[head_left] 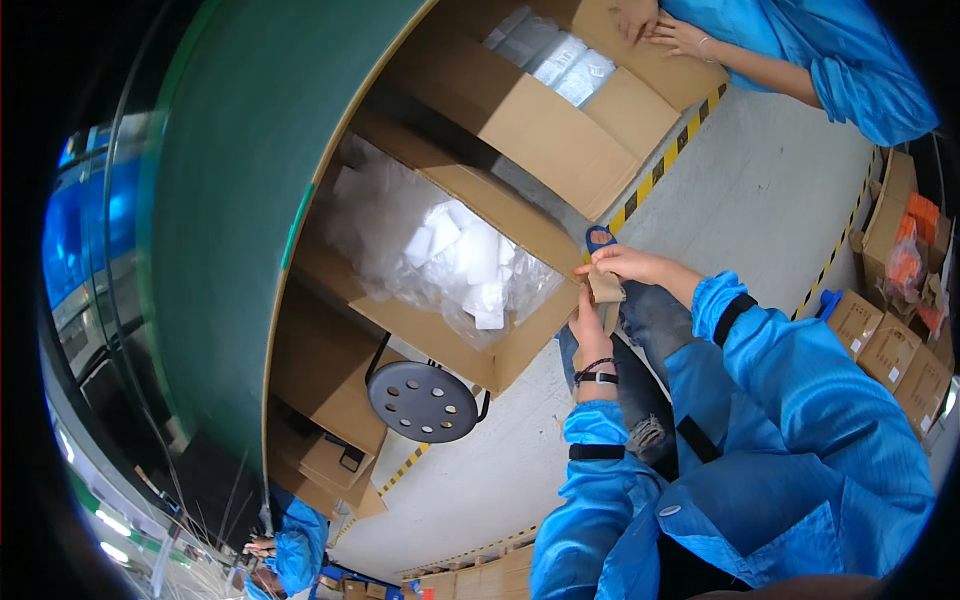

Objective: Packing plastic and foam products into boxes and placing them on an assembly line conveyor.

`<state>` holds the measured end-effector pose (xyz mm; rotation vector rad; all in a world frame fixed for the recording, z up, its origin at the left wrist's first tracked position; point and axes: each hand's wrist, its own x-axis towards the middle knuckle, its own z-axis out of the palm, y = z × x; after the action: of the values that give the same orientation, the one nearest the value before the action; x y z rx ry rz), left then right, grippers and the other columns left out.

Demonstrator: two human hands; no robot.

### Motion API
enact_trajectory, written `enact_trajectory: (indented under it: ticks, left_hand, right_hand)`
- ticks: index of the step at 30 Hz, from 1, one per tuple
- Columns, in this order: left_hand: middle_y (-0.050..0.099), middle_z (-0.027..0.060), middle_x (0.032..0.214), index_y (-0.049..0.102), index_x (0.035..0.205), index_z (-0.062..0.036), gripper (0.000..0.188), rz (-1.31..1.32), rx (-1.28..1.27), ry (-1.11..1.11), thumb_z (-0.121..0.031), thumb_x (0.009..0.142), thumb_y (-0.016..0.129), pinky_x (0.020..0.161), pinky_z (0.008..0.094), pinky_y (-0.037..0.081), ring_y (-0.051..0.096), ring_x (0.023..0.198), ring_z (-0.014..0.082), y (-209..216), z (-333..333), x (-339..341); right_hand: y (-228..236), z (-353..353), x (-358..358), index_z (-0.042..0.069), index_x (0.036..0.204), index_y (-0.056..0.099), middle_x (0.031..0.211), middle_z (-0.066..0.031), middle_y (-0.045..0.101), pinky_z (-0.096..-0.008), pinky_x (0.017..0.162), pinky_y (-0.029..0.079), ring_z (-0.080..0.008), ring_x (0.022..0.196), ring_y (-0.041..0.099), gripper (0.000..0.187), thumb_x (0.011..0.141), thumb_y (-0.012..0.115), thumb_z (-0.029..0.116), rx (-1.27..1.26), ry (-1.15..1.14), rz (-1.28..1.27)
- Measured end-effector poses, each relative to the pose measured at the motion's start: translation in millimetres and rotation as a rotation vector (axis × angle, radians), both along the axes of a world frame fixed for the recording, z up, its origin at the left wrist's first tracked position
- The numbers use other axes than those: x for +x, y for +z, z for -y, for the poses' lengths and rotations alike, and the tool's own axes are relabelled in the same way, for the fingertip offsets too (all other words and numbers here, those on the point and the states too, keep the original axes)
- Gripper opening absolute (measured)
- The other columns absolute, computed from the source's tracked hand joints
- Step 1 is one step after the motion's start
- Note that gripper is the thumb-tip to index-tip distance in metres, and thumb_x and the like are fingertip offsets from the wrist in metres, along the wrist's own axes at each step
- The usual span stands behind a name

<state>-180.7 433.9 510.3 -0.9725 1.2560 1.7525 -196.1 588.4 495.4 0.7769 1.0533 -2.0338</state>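
Both my hands are closed on a small tan piece (606, 287) that looks like folded paper or cardboard, held over my knees. My right hand (627, 263) pinches its upper side. From below, my left hand (588, 318) grips it, with some fingers hidden behind it. Just left of my hands stands an open cardboard box (535, 362) lined with clear plastic film (372, 215). White foam-like pieces (470, 250) lie loosely inside it.
A black round stool (422, 401) with holes stands beside the box. Behind is another open carton (560, 135) of wrapped packs, where a co-worker's hands (680, 38) rest on a flap. A green-topped table (225, 200) runs along the left. Cartons (890, 350) stack at right.
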Motion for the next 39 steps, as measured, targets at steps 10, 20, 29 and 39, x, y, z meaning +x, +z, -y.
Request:
enact_trajectory:
  ticks: [10,20,29,39]
  left_hand:
    - [0.062,0.0115,0.104,0.039,0.129,-0.0040,0.054,-0.285,-0.506,-0.186,-0.034,0.089,0.059,0.078,0.0357,0.047,0.060,0.091,0.0206,7,-2,13]
    - [0.049,0.0058,0.118,0.049,0.121,-0.0139,0.059,0.432,-0.154,-0.194,-0.054,0.080,0.063,0.096,0.0400,0.033,0.050,0.104,0.0208,-15,-13,-43]
    - [0.055,0.0087,0.106,0.052,0.116,-0.0070,0.044,0.327,-0.176,-0.013,-0.037,0.086,0.065,0.077,0.0247,0.048,0.055,0.093,0.0179,-5,-19,-39]
    - [0.057,0.0049,0.103,0.055,0.110,-0.0078,0.039,0.316,-0.154,-0.005,-0.037,0.085,0.066,0.077,0.0271,0.047,0.053,0.090,0.0165,-2,-21,-42]
  right_hand:
    - [-4,-1,15,0.007,0.079,0.054,0.121,-0.0081,0.060,-0.0249,0.058,0.049,-0.0093,0.074,0.059,0.015,0.087,0.046,0.017,0.022,-0.219,0.088]
    - [-5,-18,40,0.002,0.092,0.056,0.117,-0.0099,0.061,-0.0344,0.076,0.053,-0.0189,0.095,0.061,0.020,0.086,0.043,0.016,-0.026,-0.252,-0.015]
    - [0,-86,23,-0.001,0.109,0.052,0.112,-0.0169,0.059,-0.0450,0.082,0.052,-0.0281,0.099,0.062,0.032,0.086,0.043,0.021,0.124,-0.597,0.194]
    - [-26,-56,-42,-0.001,0.116,0.048,0.115,-0.0169,0.057,-0.0420,0.093,0.045,-0.0305,0.106,0.058,0.039,0.088,0.042,0.026,-0.123,-0.595,0.092]
